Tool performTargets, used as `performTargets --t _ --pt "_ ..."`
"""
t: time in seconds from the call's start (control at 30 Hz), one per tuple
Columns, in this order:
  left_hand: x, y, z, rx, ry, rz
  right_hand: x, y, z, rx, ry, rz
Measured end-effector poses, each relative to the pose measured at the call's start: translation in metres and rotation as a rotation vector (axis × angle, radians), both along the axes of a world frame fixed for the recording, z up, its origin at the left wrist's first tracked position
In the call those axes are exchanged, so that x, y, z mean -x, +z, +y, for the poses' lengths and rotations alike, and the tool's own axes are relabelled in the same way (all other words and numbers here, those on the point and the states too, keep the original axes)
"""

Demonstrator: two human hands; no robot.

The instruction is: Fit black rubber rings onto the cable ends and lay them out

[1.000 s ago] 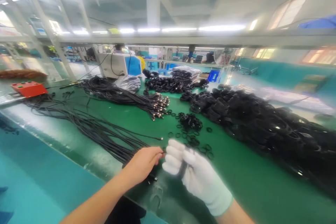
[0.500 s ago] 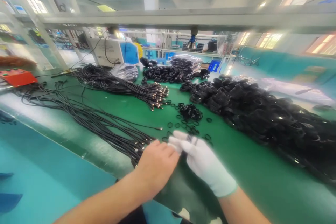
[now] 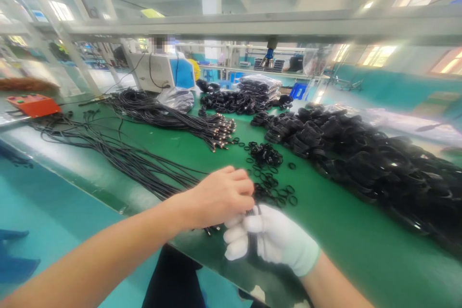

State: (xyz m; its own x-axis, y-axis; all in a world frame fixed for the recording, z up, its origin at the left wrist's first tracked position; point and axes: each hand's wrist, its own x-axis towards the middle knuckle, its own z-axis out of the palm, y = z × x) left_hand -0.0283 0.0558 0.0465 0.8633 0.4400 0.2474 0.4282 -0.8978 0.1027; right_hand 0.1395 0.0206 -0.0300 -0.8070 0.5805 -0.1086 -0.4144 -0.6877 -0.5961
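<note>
My left hand (image 3: pixel 225 195) is bare, its fingers bent together at the fingertips of my gloved right hand. What it pinches, if anything, is too small to make out. The white-gloved right hand (image 3: pixel 269 236) is closed around a black strand (image 3: pixel 252 243), probably a coiled cable, which shows between its fingers. Just beyond the hands, small black rings (image 3: pixel 281 195) lie scattered on the green table (image 3: pixel 346 231), with a denser heap of rings (image 3: pixel 266 155) behind. Loose black cables (image 3: pixel 133 163) run from the left and pass beneath my left forearm.
A second cable bundle (image 3: pixel 173 118) with metal tips lies farther back. Coiled black cables (image 3: pixel 361 154) are heaped along the right. A red control box (image 3: pixel 34 105) sits at the left, and a white and blue machine (image 3: pixel 162 71) at the back. The near table edge crosses below my hands.
My left hand has moved up and over my right fingertips. The gloved hand has turned and curled, coming slightly nearer, and the black strand shows more clearly in it. The view has shifted a little.
</note>
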Motion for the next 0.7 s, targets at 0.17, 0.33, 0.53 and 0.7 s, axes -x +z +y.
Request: performTargets --t 0.17,0.33,0.53,0.7 --pt "0.007 -0.007 0.011 0.799 0.147 -0.182 -0.001 0.002 -0.004 0.053 0.016 0.068" --pt "0.007 -0.039 -0.006 1.122 0.301 -0.557 0.003 0.0 -0.005 0.043 -0.003 0.027" --pt "0.01 -0.052 -0.035 0.873 0.406 -0.751 0.007 0.002 -0.005 -0.149 0.0 -0.082" --pt "0.021 -0.066 -0.046 1.081 0.326 -0.813 0.011 0.015 -0.011 -0.326 0.093 -0.171"
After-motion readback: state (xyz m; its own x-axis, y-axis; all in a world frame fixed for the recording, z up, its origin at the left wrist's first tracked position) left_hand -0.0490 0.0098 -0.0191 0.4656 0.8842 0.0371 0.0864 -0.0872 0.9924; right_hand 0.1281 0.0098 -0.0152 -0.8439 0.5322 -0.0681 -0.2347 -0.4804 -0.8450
